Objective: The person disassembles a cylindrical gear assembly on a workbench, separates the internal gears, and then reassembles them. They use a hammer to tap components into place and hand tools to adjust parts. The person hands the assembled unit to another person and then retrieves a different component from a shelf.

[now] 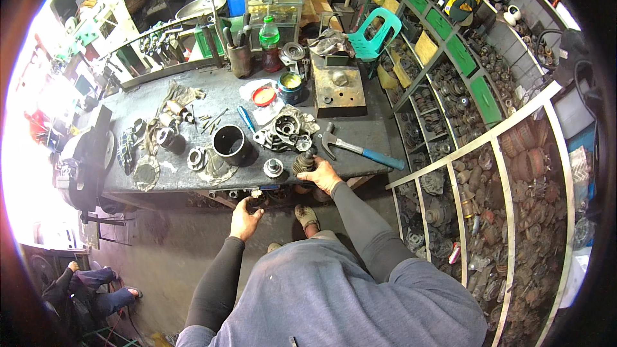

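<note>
My right hand [323,177] is closed round a dark, greasy gear shaft [303,164] at the front edge of the workbench [199,103]. My left hand [245,220] hangs just in front of that edge, thumb and fingers apart; the dark parts beyond its fingertips blur with the shelf below. A smaller bright gear [273,168] stands upright left of the gear shaft. Behind it lies a round metal housing [286,126] on a rag. To its left stands a dark open cylinder [230,143]. A hammer [360,148] with a blue grip lies right of my right hand.
A bench vise [87,154] sits at the left end. Rags, bolts and a blue-handled tool [245,117] lie mid-bench; behind are a grease tub [290,87], a bottle [269,42] and a metal block [339,90]. Part-filled shelves [501,199] line the right. Another person [90,289] sits lower left.
</note>
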Tool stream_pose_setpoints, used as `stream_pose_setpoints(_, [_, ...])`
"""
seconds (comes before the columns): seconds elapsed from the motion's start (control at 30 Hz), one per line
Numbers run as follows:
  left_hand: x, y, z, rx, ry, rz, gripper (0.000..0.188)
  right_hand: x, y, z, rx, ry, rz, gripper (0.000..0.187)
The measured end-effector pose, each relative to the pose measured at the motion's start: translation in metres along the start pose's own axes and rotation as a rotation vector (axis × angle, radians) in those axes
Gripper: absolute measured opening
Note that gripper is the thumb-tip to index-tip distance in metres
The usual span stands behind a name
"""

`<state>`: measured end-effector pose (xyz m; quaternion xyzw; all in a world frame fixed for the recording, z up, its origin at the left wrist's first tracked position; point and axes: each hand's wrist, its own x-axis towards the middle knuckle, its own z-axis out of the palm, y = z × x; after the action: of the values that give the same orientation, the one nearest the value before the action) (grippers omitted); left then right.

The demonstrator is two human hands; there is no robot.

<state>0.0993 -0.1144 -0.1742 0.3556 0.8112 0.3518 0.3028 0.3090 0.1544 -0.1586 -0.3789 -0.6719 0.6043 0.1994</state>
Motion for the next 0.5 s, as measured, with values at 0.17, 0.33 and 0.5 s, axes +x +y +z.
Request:
stream_pose_setpoints(0.17, [0.005,-0.002,0.003,0.004,-0.021,0.015,0.064,0.005,0.017,-0.003,0.017,-0.025,-0.027,0.074])
stream_pose_setpoints(0.33, [0.003,-0.002,0.001,0.034,-0.018,0.018,0.065,0.002,0.007,-0.001,-0.060,0.007,-0.009,0.075])
stream_pose_setpoints(0.5, [0.001,0.001,0.002,0.039,-0.014,-0.001,0.065,0.002,0.005,-0.002,-0.103,0.012,-0.007,0.075])
